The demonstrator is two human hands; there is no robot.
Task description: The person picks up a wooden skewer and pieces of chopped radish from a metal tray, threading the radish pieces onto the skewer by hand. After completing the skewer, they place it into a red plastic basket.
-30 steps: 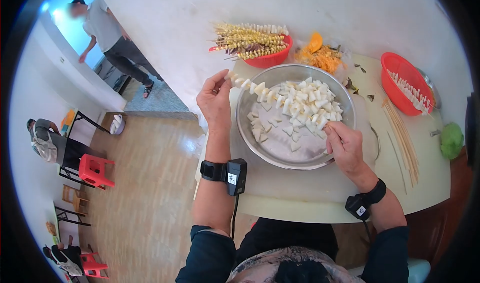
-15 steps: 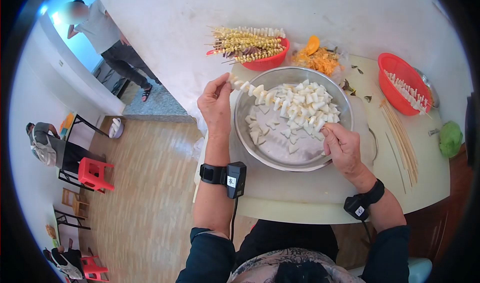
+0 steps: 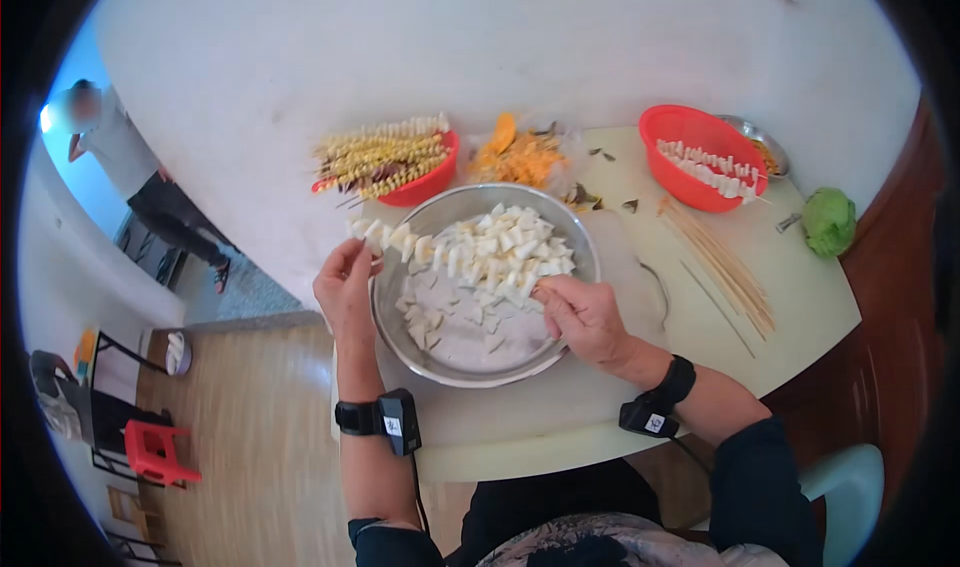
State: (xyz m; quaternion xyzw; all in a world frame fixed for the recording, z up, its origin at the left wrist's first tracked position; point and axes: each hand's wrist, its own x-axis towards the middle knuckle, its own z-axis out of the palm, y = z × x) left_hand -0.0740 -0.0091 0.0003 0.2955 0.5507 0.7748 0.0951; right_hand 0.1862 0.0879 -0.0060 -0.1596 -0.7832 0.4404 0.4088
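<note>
A skewer of white pieces [image 3: 440, 256] stretches across a wide metal basin [image 3: 470, 378]. Its right end is between the closed fingers of my right hand [image 3: 590, 320], over the basin's right side. My left hand [image 3: 346, 282], at the basin's left rim, has its fingertips pinched near the skewer's left end; whether they grip anything is hidden. Loose white cut pieces [image 3: 515, 239] are heaped at the back of the basin, with more scattered at its left and bottom.
A red basket [image 3: 425, 184] of loaded skewers stands back left, beside orange shreds [image 3: 530, 160]. Another red basket [image 3: 700, 127] is back right. Bare sticks [image 3: 722, 271] and a green vegetable [image 3: 829, 223] lie right. A person [image 3: 140, 167] stands far left.
The view has shifted, so the table and basin appear further left and lower. The fingers of my left hand now sit just below the skewer's left end. My right hand still holds the other end.
</note>
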